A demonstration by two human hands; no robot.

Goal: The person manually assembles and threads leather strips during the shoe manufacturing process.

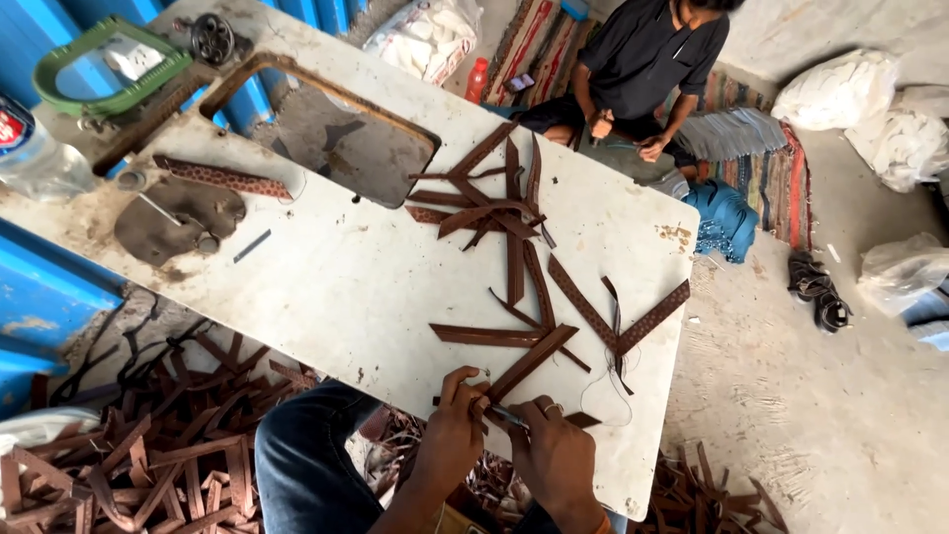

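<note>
I see my left hand [450,425] at the near edge of the white table [346,287], fingers curled and pinching the near end of a brown leather strap [529,363] that runs away from me up the tabletop; my right hand [556,457] is closed around a small dark tool [507,415], its tip touching the same strap end just beside my left fingers; the strap looks light, thin and limp, stiff enough to lie flat yet likely to flop if lifted by one tip, so I judge the flat near end, taken across its width, the surest hold; its surface seems matte, not slippery; more brown straps [494,203] lie crossed in a heap farther up the table, and many more litter the floor [168,455] to my left; another person sits [643,69] beyond the far end, well apart.
</note>
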